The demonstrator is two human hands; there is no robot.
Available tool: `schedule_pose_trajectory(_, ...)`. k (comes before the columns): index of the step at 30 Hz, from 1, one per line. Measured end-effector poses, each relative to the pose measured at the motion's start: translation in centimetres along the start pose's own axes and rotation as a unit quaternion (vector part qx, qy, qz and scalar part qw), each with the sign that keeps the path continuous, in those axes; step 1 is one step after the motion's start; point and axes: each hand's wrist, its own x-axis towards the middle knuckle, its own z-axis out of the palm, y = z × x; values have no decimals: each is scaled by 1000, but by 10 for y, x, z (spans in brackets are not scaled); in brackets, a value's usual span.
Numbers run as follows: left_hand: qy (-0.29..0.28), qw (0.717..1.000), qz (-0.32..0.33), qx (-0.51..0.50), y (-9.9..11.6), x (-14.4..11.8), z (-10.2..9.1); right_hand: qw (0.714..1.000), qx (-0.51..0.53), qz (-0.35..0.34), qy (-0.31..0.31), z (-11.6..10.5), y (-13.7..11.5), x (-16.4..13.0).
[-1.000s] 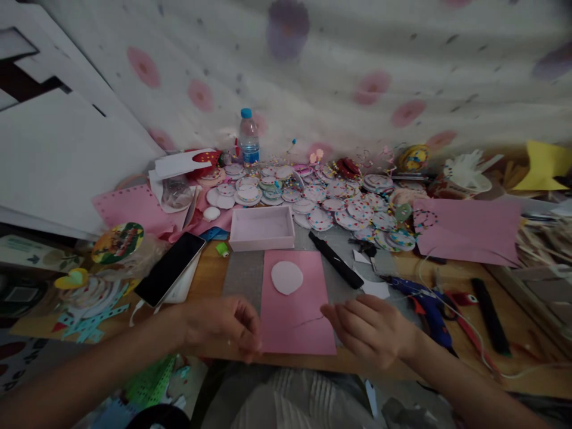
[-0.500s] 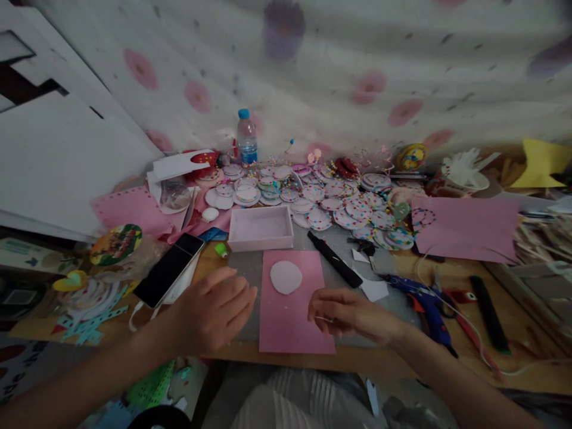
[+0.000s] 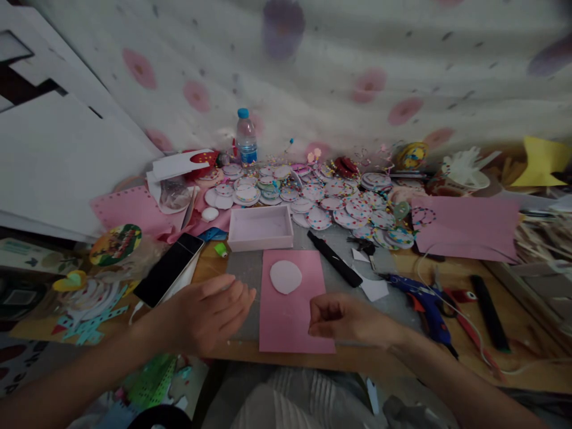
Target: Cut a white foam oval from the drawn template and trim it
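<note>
My left hand [image 3: 218,313] hovers left of a pink sheet of paper [image 3: 290,328]. Its fingers are bent and pressed together; what they pinch, if anything, is too small to make out. Over the sheet's right edge is my right hand [image 3: 342,319], closed with thumb and fingers meeting, and any thing in it is hidden. A white paper disc [image 3: 286,277] lies on the upper part of the sheet, between and beyond the hands, touched by neither. Under the sheet is a grey mat [image 3: 243,268].
Behind the sheet stands a shallow white box [image 3: 260,244]. Farther back are piled bead-edged discs [image 3: 322,217] and a water bottle [image 3: 247,140]. A phone [image 3: 170,268] lies left; a black pen-like tool [image 3: 335,259] and a blue glue gun [image 3: 424,301] with its cord lie right.
My right hand's fingers have closed more tightly into a pinch. My left hand has shifted only slightly. The disc, sheet and box stay where they were.
</note>
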Motion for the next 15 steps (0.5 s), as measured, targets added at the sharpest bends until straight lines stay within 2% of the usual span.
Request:
schedule_pose_trajectory(5,33,997,-62,-9,1,4,9,992,-115,-30,49,5,-5,-6)
schedule_pose_trajectory(7,48,990,-121,-45,4,9,14,959,-253,-64,108,5,-6,-10)
schedule_pose_trajectory(8,51,983,-159,-79,6,12,17,922,-349,-100,134,3,-7,-13)
schedule_pose_trajectory(9,50,971,-199,-125,8,15,19,868,-451,-148,149,2,-8,-15)
schedule_pose_trajectory(11,29,929,-278,-241,14,20,22,723,-624,-259,146,-3,-13,-20)
schedule_pose_trajectory(13,-24,859,-354,-368,18,23,24,592,-715,-348,132,-8,-19,-24)
schedule_pose_trajectory(14,-61,809,-396,-431,20,24,24,545,-737,-376,135,-10,-23,-26)
schedule_pose_trajectory(15,-101,748,-433,-493,21,25,23,512,-749,-396,142,-12,-26,-28)
